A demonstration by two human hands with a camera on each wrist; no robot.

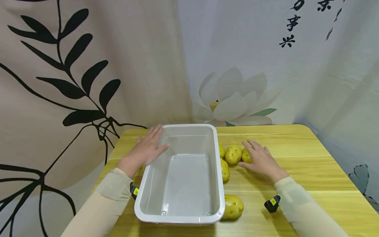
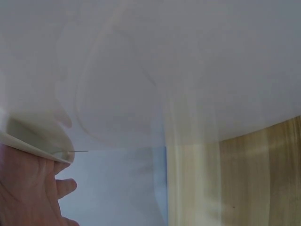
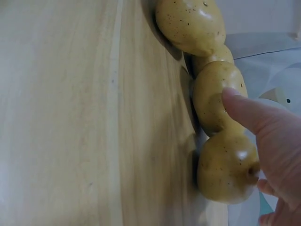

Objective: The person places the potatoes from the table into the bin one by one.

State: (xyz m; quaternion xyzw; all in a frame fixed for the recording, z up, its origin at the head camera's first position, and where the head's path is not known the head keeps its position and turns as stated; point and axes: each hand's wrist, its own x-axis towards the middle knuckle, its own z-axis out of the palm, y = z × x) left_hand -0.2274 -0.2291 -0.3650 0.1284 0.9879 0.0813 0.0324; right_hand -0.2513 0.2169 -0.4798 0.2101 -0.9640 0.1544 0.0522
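Head view: L hand (image 1: 143, 149) rests on the far part of the L rim of a white plastic tub (image 1: 186, 181), fingers straight along the edge, thumb over the inside; grip wide, not curled round it, prob. just to steady the tub. Tub sits upright on the wood-grain desk (image 1: 311, 164), long sides running near to far. 5 potatoes (image 1: 233, 154) lie R of it: 4 bunched by its far R side, 1 by the near R corner, partly hidden by the tub. That spot prob. suits the R hand (image 1: 262, 161), which is spread at the rightmost of the 4; grip wide, nothing held. Printed curtain (image 1: 142, 65) hangs behind.

L wrist view: mostly tub's outer wall; only part of the hand shows, at the rim, so exact hold can't be told from here.

R wrist view: 4 potatoes close together on the desk; thumb overlaps 1, other fingers lie past the end one. Can't tell if thumb touches. Wide spread prob. fits such round, rollable shapes.
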